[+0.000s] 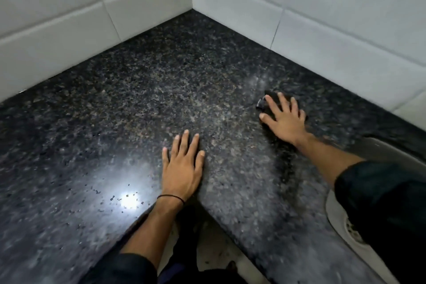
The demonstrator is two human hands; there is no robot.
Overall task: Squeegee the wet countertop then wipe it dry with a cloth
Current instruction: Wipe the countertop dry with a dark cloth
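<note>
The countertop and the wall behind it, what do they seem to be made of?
The countertop looks like polished granite or a similar stone: it has a dark, speckled grain and a bright, mirror-like glare from a light. The wall looks like glazed white ceramic tile: thin joint lines run between rectangular pieces, and the surface has a soft sheen.

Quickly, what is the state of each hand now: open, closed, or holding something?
Left hand: open, flat on the countertop.
Right hand: open, straight fingers pressing a dark cloth.
</note>
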